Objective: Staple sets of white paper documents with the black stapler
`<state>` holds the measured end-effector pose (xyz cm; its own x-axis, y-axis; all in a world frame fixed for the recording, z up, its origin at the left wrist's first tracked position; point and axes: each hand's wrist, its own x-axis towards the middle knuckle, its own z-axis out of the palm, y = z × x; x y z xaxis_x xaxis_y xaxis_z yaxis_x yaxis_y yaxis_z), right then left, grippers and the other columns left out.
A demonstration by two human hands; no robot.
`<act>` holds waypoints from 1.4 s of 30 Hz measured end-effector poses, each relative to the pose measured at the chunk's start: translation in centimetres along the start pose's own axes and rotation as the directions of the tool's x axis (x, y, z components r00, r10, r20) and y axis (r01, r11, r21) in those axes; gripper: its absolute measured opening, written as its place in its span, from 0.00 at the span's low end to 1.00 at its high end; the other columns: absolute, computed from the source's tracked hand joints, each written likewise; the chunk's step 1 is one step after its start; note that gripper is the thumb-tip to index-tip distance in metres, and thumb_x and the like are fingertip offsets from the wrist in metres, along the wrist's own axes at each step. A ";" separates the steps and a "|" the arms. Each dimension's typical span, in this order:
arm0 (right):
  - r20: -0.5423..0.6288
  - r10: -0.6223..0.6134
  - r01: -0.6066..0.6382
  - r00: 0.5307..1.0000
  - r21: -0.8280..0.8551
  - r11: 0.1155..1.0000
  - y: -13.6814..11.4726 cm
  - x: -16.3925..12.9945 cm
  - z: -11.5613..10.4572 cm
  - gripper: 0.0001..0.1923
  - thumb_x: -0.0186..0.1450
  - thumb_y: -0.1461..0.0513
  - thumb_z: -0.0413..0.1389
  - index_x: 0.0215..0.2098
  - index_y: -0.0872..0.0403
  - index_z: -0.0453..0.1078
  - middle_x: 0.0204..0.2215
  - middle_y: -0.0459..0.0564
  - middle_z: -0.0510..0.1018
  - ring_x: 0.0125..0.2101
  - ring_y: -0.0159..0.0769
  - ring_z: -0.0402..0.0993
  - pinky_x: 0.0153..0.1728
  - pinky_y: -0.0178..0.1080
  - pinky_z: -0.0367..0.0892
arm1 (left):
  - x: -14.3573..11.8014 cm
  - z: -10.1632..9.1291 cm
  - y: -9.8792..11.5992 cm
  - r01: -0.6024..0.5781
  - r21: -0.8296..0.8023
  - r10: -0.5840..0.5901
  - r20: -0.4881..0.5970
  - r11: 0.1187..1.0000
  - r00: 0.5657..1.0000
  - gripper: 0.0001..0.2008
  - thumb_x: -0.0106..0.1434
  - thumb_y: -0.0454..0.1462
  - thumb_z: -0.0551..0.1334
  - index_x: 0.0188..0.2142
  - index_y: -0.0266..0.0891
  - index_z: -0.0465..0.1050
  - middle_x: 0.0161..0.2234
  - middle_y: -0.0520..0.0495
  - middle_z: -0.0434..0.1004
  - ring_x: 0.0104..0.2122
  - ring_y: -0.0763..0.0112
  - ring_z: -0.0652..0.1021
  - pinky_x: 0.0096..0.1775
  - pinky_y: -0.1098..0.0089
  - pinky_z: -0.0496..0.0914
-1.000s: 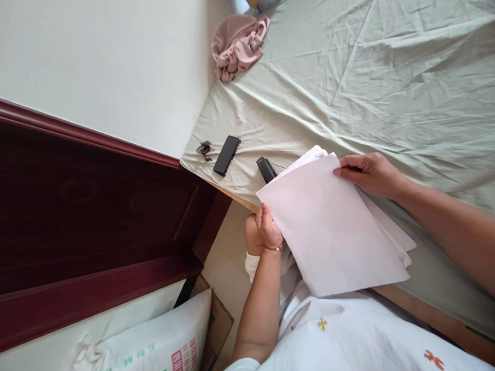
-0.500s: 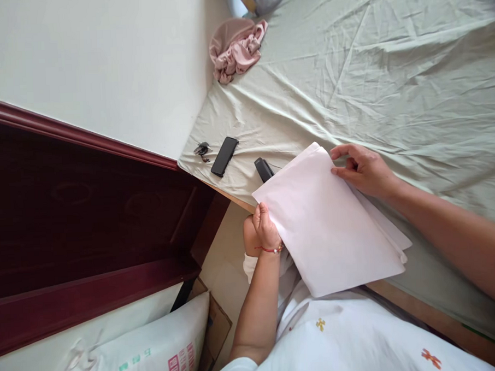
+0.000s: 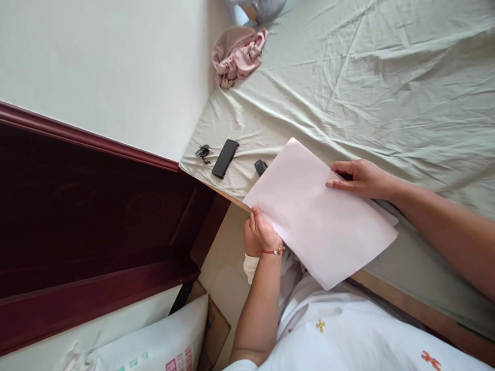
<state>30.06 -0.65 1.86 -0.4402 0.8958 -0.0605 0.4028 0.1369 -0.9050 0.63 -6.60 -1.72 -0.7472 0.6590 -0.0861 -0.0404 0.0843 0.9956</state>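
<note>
White sheets of paper [image 3: 314,221] lie tilted over my lap and the bed's edge, the top sheet covering most of those below. My left hand [image 3: 266,231] pinches their near left edge, thumb on top. At the far right edge, my right hand [image 3: 360,178] grips the paper between thumb and fingers; its fingertips are partly hidden underneath. A black object, perhaps a stapler [image 3: 260,167], pokes out from behind the paper's left edge, mostly covered.
On the pale green bedsheet [image 3: 349,82] lie a black phone [image 3: 225,158], a bunch of keys [image 3: 204,152] and a crumpled pink cloth [image 3: 239,54]. A clear plastic tub [image 3: 262,1] stands farther back. A dark red wooden panel [image 3: 88,198] and a white sack [image 3: 156,342] are at left.
The paper has shifted left and turned slightly, covering more of the black object. My right hand has moved down a little and closed on the right edge.
</note>
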 end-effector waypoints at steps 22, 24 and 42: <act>-0.030 -0.004 0.001 1.000 -0.100 0.995 0.9 0.4 0.0 0.27 0.71 0.42 0.50 0.25 0.51 0.53 0.21 0.45 0.62 0.23 0.32 0.59 0.26 0.39 0.55 | -0.4 0.6 0.8 0.024 -0.085 -0.004 0.227 0.996 0.974 0.21 0.62 0.53 0.69 0.43 0.39 0.77 0.46 0.40 0.84 0.49 0.59 0.82 0.53 0.62 0.75; -0.020 -0.003 0.001 1.000 -0.107 0.994 0.9 0.5 -0.1 0.26 0.71 0.43 0.50 0.25 0.50 0.54 0.21 0.45 0.63 0.23 0.33 0.59 0.26 0.39 0.56 | 0.5 0.1 1.2 -0.055 -0.024 0.059 0.272 0.998 0.961 0.19 0.63 0.52 0.68 0.44 0.40 0.75 0.44 0.43 0.83 0.45 0.62 0.82 0.51 0.63 0.75; 0.158 -0.078 0.082 0.984 -0.018 0.996 0.6 0.0 -0.5 0.27 0.71 0.41 0.51 0.26 0.51 0.59 0.22 0.43 0.64 0.24 0.33 0.61 0.29 0.39 0.58 | 2.5 1.9 8.9 -0.888 0.290 0.245 0.888 0.356 0.388 0.20 0.71 0.53 0.60 0.48 0.41 0.79 0.40 0.39 0.82 0.44 0.54 0.80 0.47 0.61 0.71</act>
<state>30.70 -0.41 1.51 -0.5913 0.8046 -0.0555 0.3800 0.2173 -0.8991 -0.33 -2.80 6.88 0.2894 0.9405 0.1780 0.8416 -0.3386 0.4208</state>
